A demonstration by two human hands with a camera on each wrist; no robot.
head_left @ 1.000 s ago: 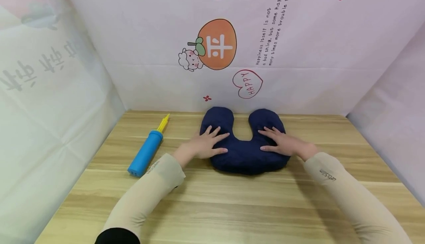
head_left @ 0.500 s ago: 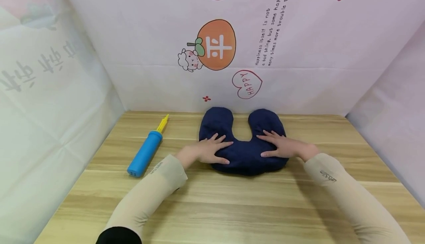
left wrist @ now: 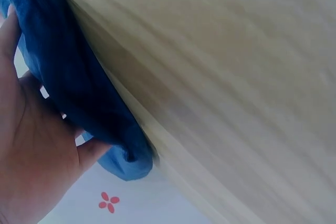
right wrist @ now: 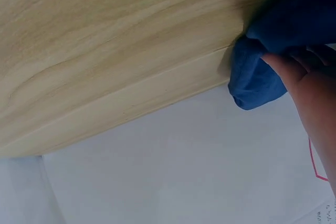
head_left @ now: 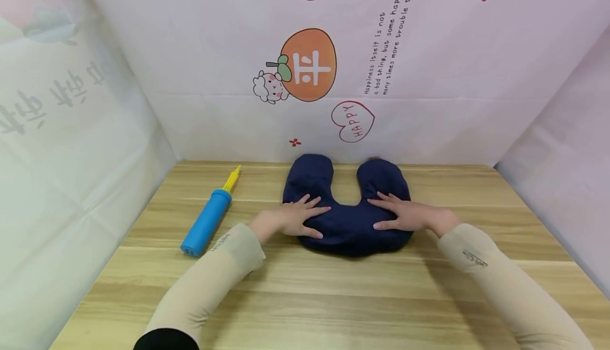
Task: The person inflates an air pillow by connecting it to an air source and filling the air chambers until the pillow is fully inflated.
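A navy U-shaped neck pillow point(head_left: 355, 231) lies on the wooden table, its two arms pointing to the back wall. My left hand point(head_left: 296, 218) rests on the left side of it with fingers spread. On the opposite side my right hand point(head_left: 409, 215) lies with its fingers straight and apart, thumb toward the middle. In the left wrist view, fingers and thumb lie against the dark blue cloth point(left wrist: 68, 66). The right wrist view has the little-finger side of the hand on the pillow's folded fabric point(right wrist: 257, 80); the other fingertips are hidden there.
To the left, a blue hand pump point(head_left: 207, 223) with a yellow nozzle point(head_left: 232, 179) lies on the table point(head_left: 333, 302). A printed white cloth point(head_left: 419, 127) rises right behind the pillow, and more white cloth point(head_left: 86, 180) hangs along both sides.
My left hand has slid a little toward me along the pillow. The pillow has shifted slightly nearer, and a small brown spot now shows behind its right arm.
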